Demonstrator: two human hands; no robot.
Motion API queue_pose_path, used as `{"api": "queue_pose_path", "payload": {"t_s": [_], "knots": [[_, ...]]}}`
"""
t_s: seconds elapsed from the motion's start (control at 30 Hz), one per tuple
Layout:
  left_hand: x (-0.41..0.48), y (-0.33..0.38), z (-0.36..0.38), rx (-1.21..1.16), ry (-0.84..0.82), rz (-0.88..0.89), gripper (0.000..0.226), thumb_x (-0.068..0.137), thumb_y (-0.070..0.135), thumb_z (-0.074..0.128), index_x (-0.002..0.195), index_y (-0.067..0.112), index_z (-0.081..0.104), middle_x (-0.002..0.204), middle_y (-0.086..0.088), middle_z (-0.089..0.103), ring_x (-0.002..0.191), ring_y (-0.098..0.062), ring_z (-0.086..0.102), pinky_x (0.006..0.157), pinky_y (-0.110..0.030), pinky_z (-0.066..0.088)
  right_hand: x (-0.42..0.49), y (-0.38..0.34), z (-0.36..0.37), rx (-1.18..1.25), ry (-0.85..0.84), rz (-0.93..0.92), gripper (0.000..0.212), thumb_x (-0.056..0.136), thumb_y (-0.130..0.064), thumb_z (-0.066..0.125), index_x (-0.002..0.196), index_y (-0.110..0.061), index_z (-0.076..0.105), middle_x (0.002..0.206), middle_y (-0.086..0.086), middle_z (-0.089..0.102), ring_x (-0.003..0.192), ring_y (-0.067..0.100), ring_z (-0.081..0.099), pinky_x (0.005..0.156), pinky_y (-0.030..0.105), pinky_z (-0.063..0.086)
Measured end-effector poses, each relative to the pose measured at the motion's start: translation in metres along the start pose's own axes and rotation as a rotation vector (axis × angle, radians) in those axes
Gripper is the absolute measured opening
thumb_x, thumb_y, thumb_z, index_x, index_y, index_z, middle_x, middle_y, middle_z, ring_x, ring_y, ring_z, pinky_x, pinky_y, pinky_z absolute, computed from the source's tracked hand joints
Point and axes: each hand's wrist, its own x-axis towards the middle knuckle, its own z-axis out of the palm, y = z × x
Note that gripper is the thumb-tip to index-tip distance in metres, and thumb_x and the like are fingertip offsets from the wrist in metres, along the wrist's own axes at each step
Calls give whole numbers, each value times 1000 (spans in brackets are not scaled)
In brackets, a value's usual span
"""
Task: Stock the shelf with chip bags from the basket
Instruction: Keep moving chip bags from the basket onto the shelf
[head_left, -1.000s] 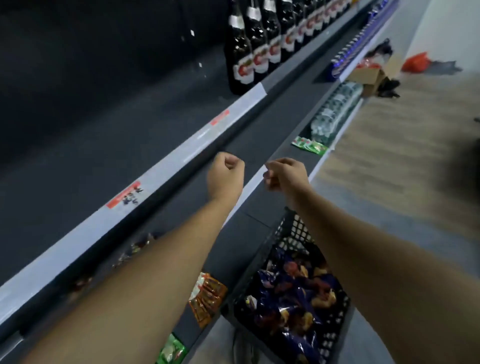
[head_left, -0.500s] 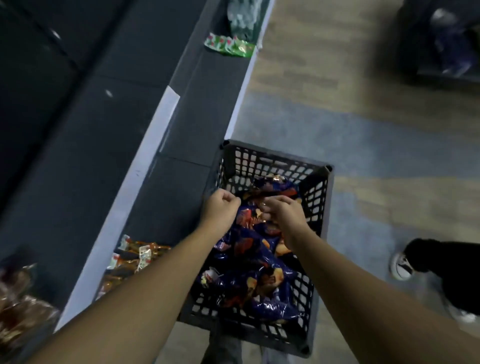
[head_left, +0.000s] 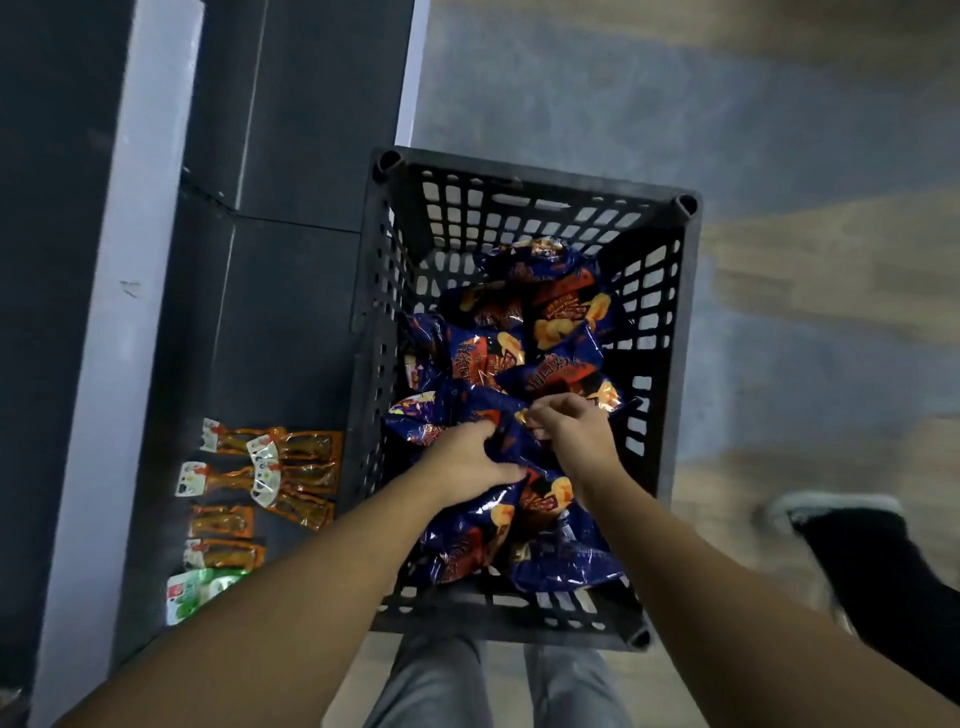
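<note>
A black plastic basket (head_left: 524, 179) stands on the floor in front of me, holding several dark blue chip bags (head_left: 540, 322) with orange print. My left hand (head_left: 470, 460) is down inside it, fingers curled into the crinkled top of one blue chip bag (head_left: 447, 408) near the basket's near side. My right hand (head_left: 571, 431) is beside it, fingers pinching the edge of that same heap of bags. The dark shelf (head_left: 291, 291) runs along the left of the basket.
Several orange snack packets (head_left: 280, 467) and a green packet (head_left: 192, 592) lie on the low shelf to the left. A pale price rail (head_left: 124, 322) edges the shelf above. Another person's black shoe (head_left: 852, 540) stands on the floor at right. My legs are below the basket.
My view dropped from the shelf to the basket. Both hands went down from shelf height into the basket and now grasp chip bags.
</note>
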Motion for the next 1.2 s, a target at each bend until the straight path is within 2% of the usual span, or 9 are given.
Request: {"api": "queue_pose_path", "payload": {"t_s": [0.17,0.23,0.33,0.43,0.63,0.73,0.83,0.93,1.2], "knots": [[-3,13,-21,-64,83,80,16,83,37,75,93,29,64,99,10,66,96,-15,61,90,-38,51,-13,-12,-6,-230,-116,-86,31,96,-48,61,110,-21,69,107,-1,71,103,20,65,91,38,53],[-7,19,-35,-115,117,114,20,82,36,76,96,30,64,98,15,63,95,-9,58,89,-34,49,-20,-20,-15,-315,-238,-123,48,94,-54,60,131,-23,61,124,-8,63,117,14,58,97,33,48],[-13,30,-57,-168,189,145,43,79,36,79,118,26,63,121,6,61,115,-11,55,100,-37,46,-33,-36,-25,-346,-327,-142,60,93,-33,70,147,-24,45,129,-7,56,117,12,56,99,34,50],[-29,39,-73,-228,224,183,43,78,40,78,117,32,62,125,5,61,119,-14,55,101,-44,48,-45,-54,-26,-230,-282,-198,52,92,-14,71,140,-21,51,120,-5,63,105,14,64,96,38,57],[-100,64,-105,-529,591,267,46,90,35,68,133,25,51,131,9,51,119,-6,49,95,-24,39,-78,-104,-26,94,-199,-302,45,90,-15,73,132,-21,57,123,3,66,104,20,70,80,34,61],[-154,77,-117,-789,558,289,25,94,24,62,118,19,60,115,2,67,94,-6,65,75,-19,49,-107,-138,-30,223,-196,-390,48,88,-16,75,132,-19,57,121,5,69,101,19,72,78,33,60],[-211,89,-115,-849,506,391,16,94,18,60,109,16,65,97,-3,75,84,-14,72,66,-21,54,-149,-172,-30,251,-286,-508,37,90,-14,71,125,-21,61,112,2,74,96,17,74,73,32,60],[-271,99,-111,-887,663,497,24,91,19,67,115,16,64,102,-3,76,92,-18,73,72,-23,55,-198,-202,-26,214,-390,-616,27,95,-9,62,115,-26,65,105,-1,76,94,14,74,68,27,59],[-443,73,-89,-923,1245,563,33,80,44,72,108,26,66,105,-1,74,98,-22,71,88,-45,54,-343,-246,35,123,-715,-779,36,88,-17,61,123,-21,69,112,8,75,109,35,69,92,58,56]]}}
